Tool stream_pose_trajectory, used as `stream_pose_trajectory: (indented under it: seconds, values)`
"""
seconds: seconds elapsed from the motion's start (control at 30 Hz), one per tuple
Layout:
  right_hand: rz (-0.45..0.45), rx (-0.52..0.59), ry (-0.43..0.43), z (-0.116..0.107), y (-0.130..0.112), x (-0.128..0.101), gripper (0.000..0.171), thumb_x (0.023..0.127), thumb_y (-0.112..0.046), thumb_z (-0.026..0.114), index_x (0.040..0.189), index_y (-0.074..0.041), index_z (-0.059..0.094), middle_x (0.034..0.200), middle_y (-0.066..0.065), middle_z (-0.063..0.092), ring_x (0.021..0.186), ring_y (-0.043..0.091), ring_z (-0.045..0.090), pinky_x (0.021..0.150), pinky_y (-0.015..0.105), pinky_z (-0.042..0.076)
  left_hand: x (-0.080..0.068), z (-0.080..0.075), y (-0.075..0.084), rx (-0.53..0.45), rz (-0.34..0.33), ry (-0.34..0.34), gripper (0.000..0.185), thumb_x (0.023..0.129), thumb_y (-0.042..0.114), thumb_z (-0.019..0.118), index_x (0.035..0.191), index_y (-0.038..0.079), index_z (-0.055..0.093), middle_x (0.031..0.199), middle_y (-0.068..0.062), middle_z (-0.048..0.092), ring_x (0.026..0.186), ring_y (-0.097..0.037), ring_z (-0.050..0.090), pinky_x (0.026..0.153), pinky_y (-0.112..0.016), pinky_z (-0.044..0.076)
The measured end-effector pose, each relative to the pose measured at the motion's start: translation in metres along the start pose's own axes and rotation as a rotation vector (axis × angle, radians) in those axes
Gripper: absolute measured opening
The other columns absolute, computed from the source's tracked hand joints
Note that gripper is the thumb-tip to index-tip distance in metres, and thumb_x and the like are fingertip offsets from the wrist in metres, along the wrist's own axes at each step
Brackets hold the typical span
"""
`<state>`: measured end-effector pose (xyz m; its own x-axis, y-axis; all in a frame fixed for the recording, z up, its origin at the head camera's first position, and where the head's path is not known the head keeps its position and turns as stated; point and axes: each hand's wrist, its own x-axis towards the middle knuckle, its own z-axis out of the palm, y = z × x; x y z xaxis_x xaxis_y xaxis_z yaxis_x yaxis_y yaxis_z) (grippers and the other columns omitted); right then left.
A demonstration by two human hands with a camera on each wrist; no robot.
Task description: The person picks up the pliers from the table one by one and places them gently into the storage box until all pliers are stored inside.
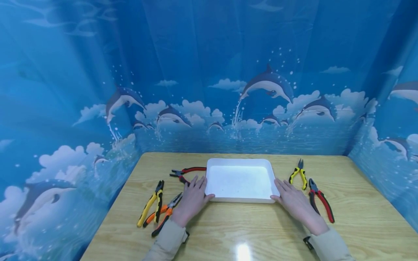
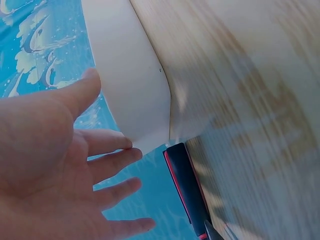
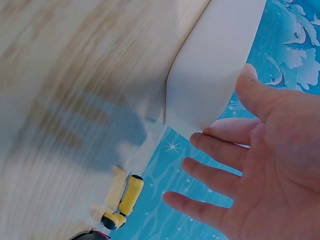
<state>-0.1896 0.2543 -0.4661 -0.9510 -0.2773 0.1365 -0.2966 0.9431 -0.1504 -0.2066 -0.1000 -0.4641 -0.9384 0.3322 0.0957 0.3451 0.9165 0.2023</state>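
both hands flank the white tray (image 1: 240,195) at frame centre on the worktop (image 1: 228,232) — left hand (image 1: 192,199) and right hand (image 1: 294,201) flat, fingers straight, gripping nothing; next likely closing on its sides.

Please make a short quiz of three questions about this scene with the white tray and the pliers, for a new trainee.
1. True or false: the white tray has pliers in it.
2. How many pliers lie on the table?
3. Which pliers are nearest the right hand? A) yellow-black B) red-black C) orange

Key:
1. False; it is empty.
2. Five.
3. B, the red-black pliers. The left hand rests at the tray's other side, fingers straight.
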Motion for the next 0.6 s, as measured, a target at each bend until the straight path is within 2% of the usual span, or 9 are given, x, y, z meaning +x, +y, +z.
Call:
stream_pose_trajectory:
  seconds: [0.2, 0.43, 0.6]
  values:
    - [-0.008, 0.008, 0.001, -0.0007, 0.0002, -0.0026, 0.066, 0.100, -0.035, 0.062, 0.147, 0.009, 0.044, 0.151, 0.029, 0.044, 0.135, 0.054, 0.041, 0.099, 0.070, 0.042, -0.0028, 0.0002, 0.0011, -0.005, 0.004, 0.012, 0.071, 0.101, 0.048, 0.057, 0.152, 0.000, 0.043, 0.154, -0.019, 0.046, 0.146, -0.042, 0.034, 0.110, -0.069, 0.034]
    - [0.023, 0.013, -0.035, -0.0032, -0.0027, -0.0051, 0.068, 0.100, -0.037, 0.061, 0.149, 0.008, 0.042, 0.152, 0.029, 0.041, 0.137, 0.055, 0.039, 0.100, 0.073, 0.039, -0.0071, 0.0001, 0.0019, -0.018, 0.013, 0.013, 0.070, 0.102, 0.047, 0.057, 0.151, -0.001, 0.043, 0.154, -0.020, 0.046, 0.146, -0.043, 0.034, 0.110, -0.070, 0.034]
    - [0.010, 0.016, -0.023, -0.0030, -0.0034, -0.0075, 0.067, 0.100, -0.035, 0.062, 0.148, 0.009, 0.043, 0.151, 0.029, 0.043, 0.135, 0.055, 0.040, 0.099, 0.072, 0.041, -0.0098, 0.0010, 0.0026, -0.018, 0.013, 0.020, 0.070, 0.101, 0.047, 0.057, 0.151, -0.001, 0.044, 0.153, -0.020, 0.046, 0.146, -0.043, 0.034, 0.110, -0.070, 0.034]
